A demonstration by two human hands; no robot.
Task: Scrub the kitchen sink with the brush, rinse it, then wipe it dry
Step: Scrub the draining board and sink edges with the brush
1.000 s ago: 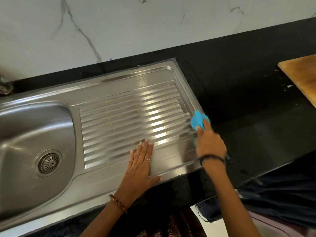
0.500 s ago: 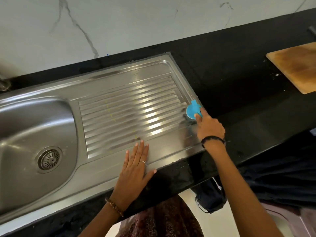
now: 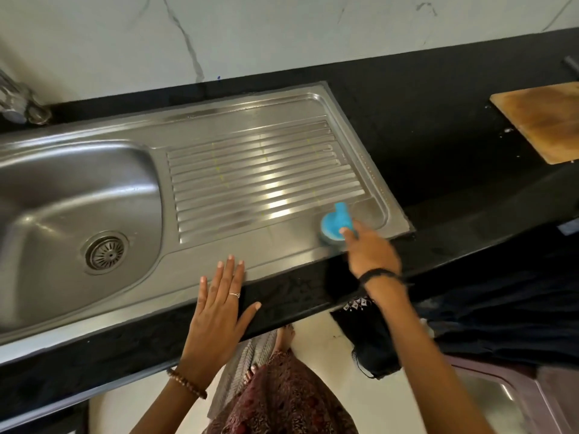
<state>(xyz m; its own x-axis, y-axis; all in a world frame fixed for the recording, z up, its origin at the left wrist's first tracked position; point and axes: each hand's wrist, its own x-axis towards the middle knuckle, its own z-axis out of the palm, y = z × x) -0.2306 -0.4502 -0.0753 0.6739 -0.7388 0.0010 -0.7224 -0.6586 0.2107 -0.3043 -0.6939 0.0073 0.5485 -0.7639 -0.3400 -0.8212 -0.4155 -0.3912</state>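
Observation:
A steel sink (image 3: 200,130) is set into a black counter, with a bowl and drain (image 3: 106,252) on the left and a ribbed drainboard (image 3: 263,180) on the right. My right hand (image 3: 371,250) presses a round blue brush (image 3: 336,221) onto the drainboard's near right corner. My left hand (image 3: 219,303) lies flat, fingers spread, across the sink's front rim and the counter edge, holding nothing.
A wooden cutting board (image 3: 545,120) lies on the black counter (image 3: 438,126) at the right. A tap base (image 3: 15,104) stands at the far left by the white marble wall. Dark cloth (image 3: 501,314) hangs below the counter's front edge.
My right hand has drawn the brush from the drainboard's right edge toward its near right corner. My left hand has slid back toward the counter's front edge.

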